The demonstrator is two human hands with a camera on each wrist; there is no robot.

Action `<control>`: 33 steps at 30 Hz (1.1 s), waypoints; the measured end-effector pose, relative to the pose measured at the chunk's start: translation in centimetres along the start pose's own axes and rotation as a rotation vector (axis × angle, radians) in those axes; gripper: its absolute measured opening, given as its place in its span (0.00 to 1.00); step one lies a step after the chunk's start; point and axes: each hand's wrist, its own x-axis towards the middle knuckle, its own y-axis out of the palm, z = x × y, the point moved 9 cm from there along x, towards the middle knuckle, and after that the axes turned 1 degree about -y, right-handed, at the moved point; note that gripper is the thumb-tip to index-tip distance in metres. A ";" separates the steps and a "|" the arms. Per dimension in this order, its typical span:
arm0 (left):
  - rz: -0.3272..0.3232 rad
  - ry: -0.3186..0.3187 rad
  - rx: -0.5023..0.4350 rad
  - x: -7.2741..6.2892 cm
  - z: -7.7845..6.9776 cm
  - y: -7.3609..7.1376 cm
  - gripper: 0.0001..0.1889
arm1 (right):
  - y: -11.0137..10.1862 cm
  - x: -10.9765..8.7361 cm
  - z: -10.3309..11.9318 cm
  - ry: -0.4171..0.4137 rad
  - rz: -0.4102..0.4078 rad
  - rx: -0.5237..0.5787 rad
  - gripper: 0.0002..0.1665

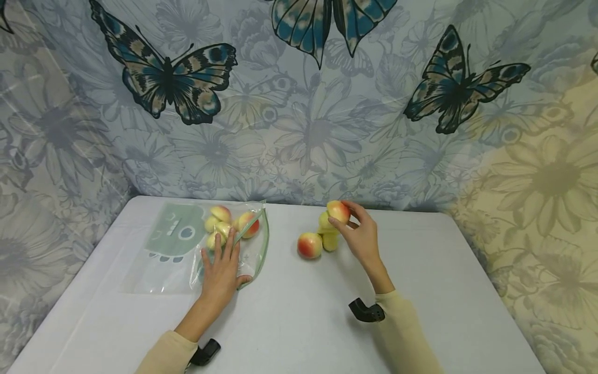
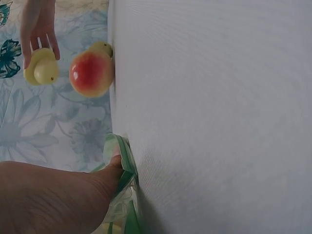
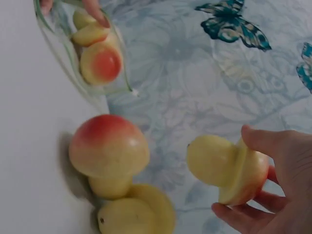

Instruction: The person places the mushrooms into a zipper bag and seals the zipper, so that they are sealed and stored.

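Observation:
In my right hand (image 1: 362, 236), a toy mushroom (image 3: 212, 158) with a red-yellow cap and yellow stem is gripped by the cap above the table. Two more mushrooms lie just below: one with a red-yellow cap (image 1: 310, 245), touching a second, mostly yellow one (image 3: 131, 217). My left hand (image 1: 221, 272) rests on a clear zip bag (image 1: 163, 275), fingers spread over its top. The left thumb (image 2: 114, 165) is at the bag's green-edged mouth. Inside the bag, near its mouth, several mushrooms (image 3: 102, 63) lie together, partly covered by the fingers.
A white cloth (image 1: 299, 322) covers the table. Behind it hangs a backdrop (image 1: 317, 135) with flowers and butterflies. The bag has a green printed patch (image 1: 173, 228) at its far left. Black wrist straps (image 1: 366, 310) are on both sleeves.

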 end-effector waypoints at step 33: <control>0.041 -0.017 -0.004 0.1 0.2 0.2 0.51 | 11.6 -2.5 4.4 -0.109 0.168 0.120 0.32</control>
